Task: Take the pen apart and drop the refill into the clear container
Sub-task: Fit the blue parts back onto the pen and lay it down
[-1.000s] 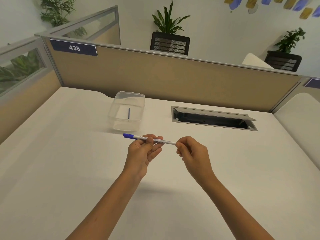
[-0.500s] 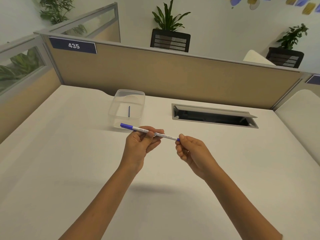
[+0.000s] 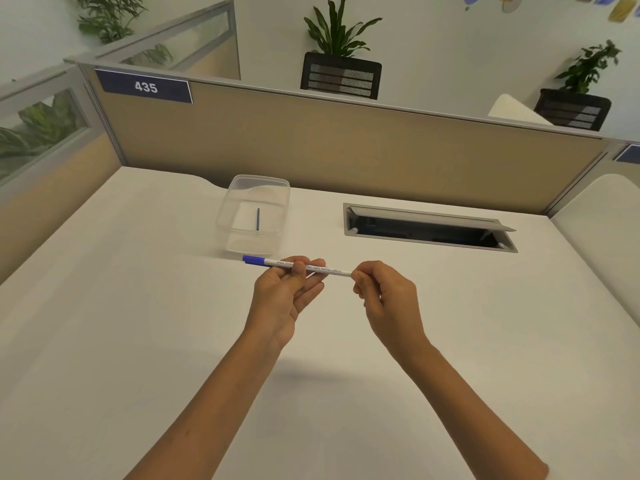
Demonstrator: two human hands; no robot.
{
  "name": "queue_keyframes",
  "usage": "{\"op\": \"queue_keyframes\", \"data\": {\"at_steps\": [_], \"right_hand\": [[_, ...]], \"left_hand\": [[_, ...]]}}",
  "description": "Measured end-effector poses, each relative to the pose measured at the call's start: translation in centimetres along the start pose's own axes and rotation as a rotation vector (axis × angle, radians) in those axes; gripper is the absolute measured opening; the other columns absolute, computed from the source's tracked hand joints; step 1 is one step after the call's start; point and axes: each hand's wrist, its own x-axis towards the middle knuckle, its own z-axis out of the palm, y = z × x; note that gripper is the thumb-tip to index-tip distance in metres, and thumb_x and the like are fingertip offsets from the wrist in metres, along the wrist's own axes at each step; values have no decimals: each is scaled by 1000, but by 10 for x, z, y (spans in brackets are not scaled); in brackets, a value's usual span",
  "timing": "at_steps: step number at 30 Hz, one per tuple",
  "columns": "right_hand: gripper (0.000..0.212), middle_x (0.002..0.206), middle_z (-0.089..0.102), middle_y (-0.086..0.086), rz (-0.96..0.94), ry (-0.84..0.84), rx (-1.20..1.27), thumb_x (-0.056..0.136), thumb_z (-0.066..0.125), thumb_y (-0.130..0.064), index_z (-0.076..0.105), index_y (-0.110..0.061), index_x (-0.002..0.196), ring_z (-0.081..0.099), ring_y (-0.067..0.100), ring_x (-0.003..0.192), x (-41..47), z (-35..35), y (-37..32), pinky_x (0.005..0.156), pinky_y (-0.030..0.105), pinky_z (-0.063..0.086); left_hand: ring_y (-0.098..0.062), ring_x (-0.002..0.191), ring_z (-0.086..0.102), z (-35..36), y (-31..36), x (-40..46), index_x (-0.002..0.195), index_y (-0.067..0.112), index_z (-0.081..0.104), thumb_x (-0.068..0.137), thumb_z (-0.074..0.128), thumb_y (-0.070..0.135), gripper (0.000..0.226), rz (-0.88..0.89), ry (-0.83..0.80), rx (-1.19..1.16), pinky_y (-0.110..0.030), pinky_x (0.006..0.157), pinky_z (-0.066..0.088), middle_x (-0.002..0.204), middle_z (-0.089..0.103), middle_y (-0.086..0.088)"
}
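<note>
A white pen (image 3: 329,270) with a blue cap at its left end is held level above the desk, between both hands. My left hand (image 3: 285,296) grips its barrel near the middle with thumb and fingers. My right hand (image 3: 384,296) pinches the pen's right end, which is hidden in the fingertips. The clear container (image 3: 254,216) stands just beyond the pen's capped end, with a thin blue refill (image 3: 258,219) lying inside it.
A white desk (image 3: 138,341) is walled by tan partitions. An open cable hatch (image 3: 429,228) is sunk into the desk right of the container. Potted plants stand behind the partition.
The pen has levelled out from a tilt. Its blue right tip, visible half a second ago, is now covered by my right fingertips. Both hands stay on the pen.
</note>
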Motion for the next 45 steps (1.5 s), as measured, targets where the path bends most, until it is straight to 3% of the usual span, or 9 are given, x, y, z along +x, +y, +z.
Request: {"op": "queue_keyframes", "data": {"at_steps": [4,7,11,17,22,28,34,37,45], "right_hand": [[9,71,65,3,-87,14,-48,91,55,-8,63,-6,86,58,15,59,-2,0,9,57,28,50],[7,76,65,-10,86,-64,174,89,60,-11,64,-14,94,64,7,68,-2,1,16,61,14,53],[26,87,67,-15,171,-64,251,83,68,-13,64,-17,108,67,1,79,-8,8,27,73,10,53],[14,74,73,-5,352,42,491,84,65,-4,71,-13,92,70,15,72,-14,15,42,67,19,56],[13,82,73,-4,466,68,500,78,73,-12,75,-23,84,66,7,73,-19,17,61,67,15,52],[22,83,70,-1,495,-75,299,85,63,-5,70,-26,87,64,9,72,-20,39,112,69,16,51],[16,97,67,8,325,-227,-63,92,51,-3,66,-7,98,59,21,86,-26,56,137,80,24,39],[15,96,61,9,296,-240,-174,91,52,-4,67,-7,96,54,28,88,-29,65,146,76,24,32],[15,91,58,6,290,-118,-206,86,64,-8,72,-16,96,48,27,87,-37,78,157,80,40,42]], "left_hand": [[-19,76,74,-1,-2,1,92,6,61,93,48,10,13,-40,-18,-40,-26,62,60,77,78,-3],[-19,80,74,-4,-5,3,95,6,62,93,49,10,14,-38,-24,-35,-26,65,60,81,78,-3],[-21,86,73,-5,-14,5,97,7,64,91,51,12,15,-43,-41,-16,-27,68,60,87,78,-2],[-22,91,72,-17,-29,14,102,9,66,88,59,17,17,-141,-21,12,-30,67,60,93,78,-3],[-13,73,73,-47,-38,22,95,13,62,87,62,17,9,-61,125,27,-26,60,58,80,73,-2],[-16,80,72,-84,-54,61,90,18,65,84,66,14,7,60,123,488,-24,62,55,86,75,-4],[-23,93,53,-105,-65,76,80,24,70,80,69,17,7,438,75,1262,-31,77,40,90,65,7],[-29,99,55,-110,-73,82,83,17,73,80,70,14,6,505,109,1386,-37,81,44,102,67,-4],[-31,105,56,-117,-86,87,88,19,76,80,71,15,10,511,157,1428,-45,83,42,109,66,-6]]}}
